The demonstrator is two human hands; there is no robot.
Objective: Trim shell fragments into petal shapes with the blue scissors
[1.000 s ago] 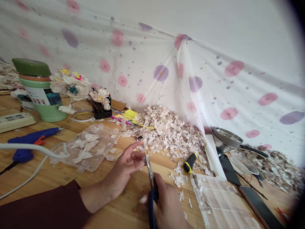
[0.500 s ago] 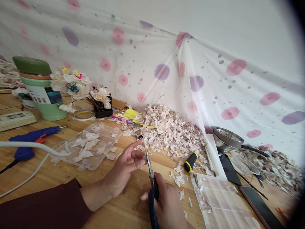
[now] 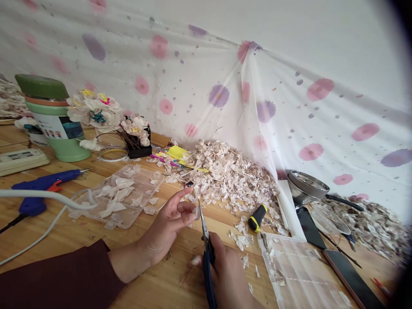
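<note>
The wooden surface [image 3: 96, 240] carries everything, and a heap of pale petal scraps [image 3: 231, 176] lies beyond both hands, against the spotted cloth [image 3: 257, 98]. Ahead and to the left of the left hand [image 3: 170, 223] sits a clear tray [image 3: 122, 197] with shaped petals; to the right of the right hand [image 3: 228, 279] lies a clear compartment box [image 3: 299, 274].

The right hand is closed around the blue handles of the scissors [image 3: 206, 244]. Their long axis runs from that hand away from the person, tips up and slightly left, ending just beside the left fingertips. The left hand pinches a small pale petal piece [image 3: 195, 211] between thumb and bent fingers, forefinger stretched out. The piece sits at the blade tips, so the left hand is the nearer one to it; whether the blades touch it I cannot tell.

A yellow-and-black handled tool [image 3: 257, 218] lies past the right hand, to its right. The green container [image 3: 53, 120], far to the left, has a printed label, too small to read.
</note>
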